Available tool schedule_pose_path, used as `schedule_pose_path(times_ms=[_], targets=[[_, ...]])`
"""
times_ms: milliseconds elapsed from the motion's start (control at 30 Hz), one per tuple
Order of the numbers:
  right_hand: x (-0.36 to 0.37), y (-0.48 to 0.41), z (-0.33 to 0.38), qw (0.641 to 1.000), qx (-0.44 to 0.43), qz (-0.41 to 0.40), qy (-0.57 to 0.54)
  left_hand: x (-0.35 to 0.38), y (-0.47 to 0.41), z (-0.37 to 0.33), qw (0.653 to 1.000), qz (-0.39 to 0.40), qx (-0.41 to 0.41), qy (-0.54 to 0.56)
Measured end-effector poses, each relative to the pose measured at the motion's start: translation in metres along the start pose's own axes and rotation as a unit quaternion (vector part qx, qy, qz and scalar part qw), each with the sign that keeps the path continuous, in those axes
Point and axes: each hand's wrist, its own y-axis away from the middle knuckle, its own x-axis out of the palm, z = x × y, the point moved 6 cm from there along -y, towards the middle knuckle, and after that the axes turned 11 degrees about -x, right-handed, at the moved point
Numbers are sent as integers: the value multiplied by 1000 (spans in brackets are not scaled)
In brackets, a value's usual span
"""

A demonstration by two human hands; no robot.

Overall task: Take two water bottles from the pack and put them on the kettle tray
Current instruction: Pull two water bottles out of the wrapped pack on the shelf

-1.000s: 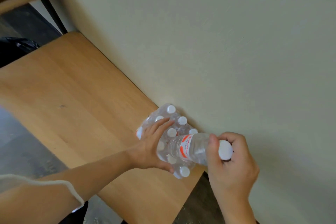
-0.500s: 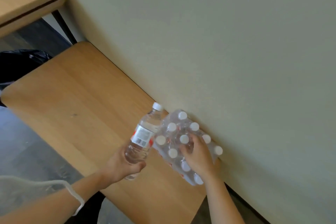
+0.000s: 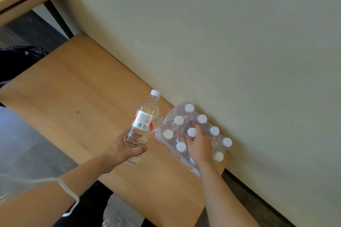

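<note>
— What is seen at the left?

— A clear water bottle [image 3: 142, 127] with a white cap is gripped around its lower half by the left hand [image 3: 124, 148], fingers wrapped shut on it. It is held tilted, cap pointed away toward the wall [image 3: 239, 42], above the wooden counter [image 3: 73, 97].

— And to the right of it?

— The pack [image 3: 191, 134] of bottles, wrapped in clear plastic, is set on the counter against the wall, just beside the held bottle. The right hand [image 3: 199, 145] is laid on top of it, fingers curled among the white caps; whether one bottle is actually gripped cannot be told. No kettle tray is seen.
</note>
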Motion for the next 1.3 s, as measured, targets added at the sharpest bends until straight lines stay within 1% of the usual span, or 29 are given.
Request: schedule_pose_path(times_ms=[67,133,267,367,500,667,733,800,867,967,1033,1133,1200,1233,1300], targets=[[1,2,0,999,-9,-12,28,13,0,-5,1000,14,4,9],[2,4,-1,999,-8,-6,39,24,1,-8,999,28,7,19],[-7,14,0,999,-15,-25,19,38,4,-16,998,42,23,26],[-29,25,6,997,-27,-64,-13,42,5,-18,998,52,24,29],[-76,42,24,989,-57,-121,-56,45,5,-21,998,54,24,27],[-153,78,65,956,-119,-244,-114,51,7,-23,997,64,24,29],[-171,91,76,945,-131,-264,-141,55,7,-25,997,71,20,34],[-176,98,82,940,-132,-263,-172,58,8,-26,996,79,18,35],[-172,99,84,943,-127,-251,-178,60,9,-26,996,79,14,27],[-152,97,84,960,-132,-196,-153,61,10,-28,996,84,19,9],[-138,97,81,962,-142,-171,-159,61,11,-28,996,84,19,6],[-128,95,76,950,-141,-197,-199,62,12,-29,996,83,17,5],[-121,89,75,937,-161,-214,-222,62,12,-31,996,86,17,6],[-115,85,73,933,-159,-211,-243,62,12,-32,996,86,18,3],[-95,78,62,927,-129,-180,-302,63,11,-32,996,88,19,-1]])
